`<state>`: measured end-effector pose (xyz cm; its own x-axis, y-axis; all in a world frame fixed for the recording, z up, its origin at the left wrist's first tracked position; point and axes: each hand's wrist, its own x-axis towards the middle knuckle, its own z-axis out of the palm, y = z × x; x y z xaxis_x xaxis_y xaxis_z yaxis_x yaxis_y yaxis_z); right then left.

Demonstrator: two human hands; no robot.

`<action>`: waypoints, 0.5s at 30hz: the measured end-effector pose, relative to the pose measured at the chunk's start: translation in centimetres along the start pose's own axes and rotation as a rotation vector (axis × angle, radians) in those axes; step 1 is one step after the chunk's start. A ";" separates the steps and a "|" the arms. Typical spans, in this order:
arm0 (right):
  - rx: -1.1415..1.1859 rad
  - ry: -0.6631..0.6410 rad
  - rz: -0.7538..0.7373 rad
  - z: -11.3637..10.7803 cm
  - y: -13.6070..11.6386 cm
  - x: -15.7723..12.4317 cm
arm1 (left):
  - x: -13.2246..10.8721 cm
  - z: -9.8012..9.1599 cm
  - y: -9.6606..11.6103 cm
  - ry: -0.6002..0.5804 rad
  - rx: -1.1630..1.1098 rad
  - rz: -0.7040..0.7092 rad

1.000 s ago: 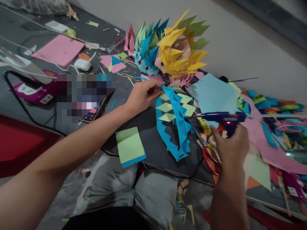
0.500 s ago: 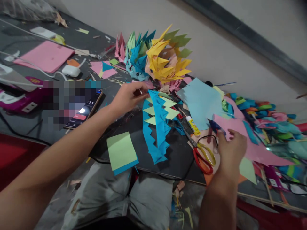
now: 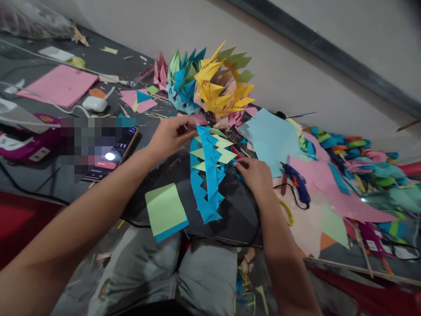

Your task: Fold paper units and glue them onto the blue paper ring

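Note:
My left hand [image 3: 176, 135] pinches the upper end of a blue folded-paper strip [image 3: 210, 175] with zigzag edges. The strip hangs over the dark table in a loop, with pale green pointed pieces [image 3: 223, 151] at its upper part. My right hand [image 3: 253, 173] is closed at the right side of the strip, thumb and finger together near a blue point; what it pinches is too small to tell. A blue glue gun [image 3: 298, 184] lies to the right of my right hand. Green and blue square sheets [image 3: 166, 210] lie left of the strip.
Folded-paper rings, one yellow [image 3: 215, 90] and one blue [image 3: 182, 87], stand at the back. A phone [image 3: 115, 156] and pink sheets [image 3: 59, 85] lie at left. Yellow scissor handles [image 3: 287, 213] show beside my right forearm. Light blue paper [image 3: 269, 138] and colourful pieces lie at right.
My right hand has let go of the glue gun, which now lies on the papers, and has moved left to the strip. My left hand still pinches the strip.

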<state>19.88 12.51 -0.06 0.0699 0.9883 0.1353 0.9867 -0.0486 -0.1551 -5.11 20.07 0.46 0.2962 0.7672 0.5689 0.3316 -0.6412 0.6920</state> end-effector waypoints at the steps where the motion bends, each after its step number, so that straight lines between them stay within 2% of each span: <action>1: -0.002 0.020 -0.020 -0.1 0.1 0.0 | 0.0 0.0 0.1 0.004 0.000 0.001; 4: 0.080 0.179 -0.138 -0.4 0.1 -0.6 | 0.0 0.0 0.3 0.000 -0.003 -0.002; 7: 0.207 0.301 -0.320 -0.4 -0.1 -2.0 | -0.1 0.1 0.6 -0.008 0.013 0.000; 12: 0.367 0.274 -0.781 1.0 -1.2 -4.3 | -0.4 0.3 0.8 -0.009 0.054 -0.002; 15: 0.306 0.272 -0.826 1.7 -1.9 -4.7 | -0.5 0.4 0.8 -0.013 0.047 -0.003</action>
<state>17.42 8.25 -2.09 -0.5689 0.6223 0.5376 0.6595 0.7358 -0.1539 -4.61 19.15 0.57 0.3063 0.7692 0.5608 0.3744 -0.6389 0.6720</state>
